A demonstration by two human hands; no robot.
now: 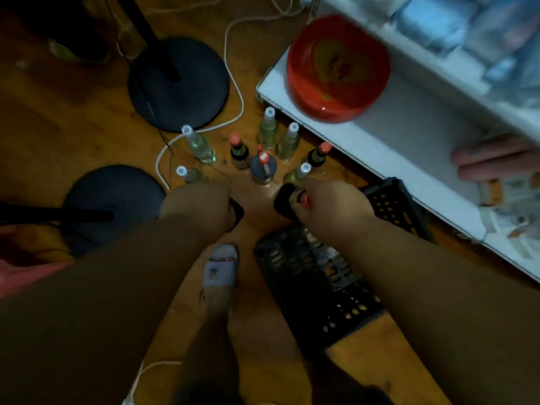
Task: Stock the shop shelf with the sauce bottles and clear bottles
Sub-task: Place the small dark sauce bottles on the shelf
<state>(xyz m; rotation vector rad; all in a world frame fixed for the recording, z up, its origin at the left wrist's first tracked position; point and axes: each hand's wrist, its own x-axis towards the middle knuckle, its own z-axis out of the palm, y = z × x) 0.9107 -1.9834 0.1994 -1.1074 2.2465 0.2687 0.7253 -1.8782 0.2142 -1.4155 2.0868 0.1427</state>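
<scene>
Bottles crowd the floor just ahead of both hands, and that's the danger: a dark sauce bottle is gripped by its red-capped neck, and if it swings on the way up it could clip the clear bottle right beside it and topple the cluster. The neck grip is thin too, so a slip would drop glass onto the wood floor. The right hand is curled tight round that neck, fingers wrapped, bottle tilted. The left hand is down low with fingers curled over something dark, only an edge showing beneath the knuckles, so whether it grips a bottle I cannot tell. Beyond the hands stand more sauce bottles, red caps up, one straight ahead, and clear bottles, one out ahead of the left. The black crate sits under the right forearm. The white shelf waits off to the right, with a red bowl on it and another person's fingers resting there.
</scene>
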